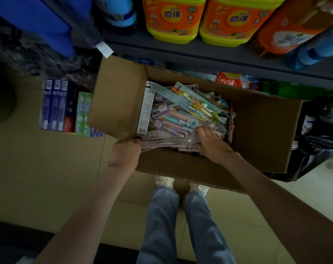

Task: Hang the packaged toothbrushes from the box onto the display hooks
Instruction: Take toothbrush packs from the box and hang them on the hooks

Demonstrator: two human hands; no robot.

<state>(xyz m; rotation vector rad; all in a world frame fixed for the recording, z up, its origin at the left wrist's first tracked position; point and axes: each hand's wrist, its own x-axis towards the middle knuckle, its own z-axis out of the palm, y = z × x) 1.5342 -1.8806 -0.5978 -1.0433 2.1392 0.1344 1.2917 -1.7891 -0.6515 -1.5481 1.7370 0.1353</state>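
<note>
An open cardboard box [260, 130] sits on the tiled floor [38, 168] in front of a dark shelf [180, 52], its flaps folded outward. Inside lies a loose heap of packaged toothbrushes [180, 115], crossing each other at many angles, none on a hook. The left hand [126, 149] is at the box's near left corner, its fingers curled over the edge where the left flap [116, 96] meets the wall. The right hand [211, 141] reaches into the near side of the box, its fingers bent around a few pale packs at the edge of the heap; the grip is blurred. Yellow detergent jugs [173, 18] with orange labels stand on the shelf above. Toothpaste boxes [62, 105] lie on the floor left of the box, and a black plastic bag [314, 149] sits to its right.
</note>
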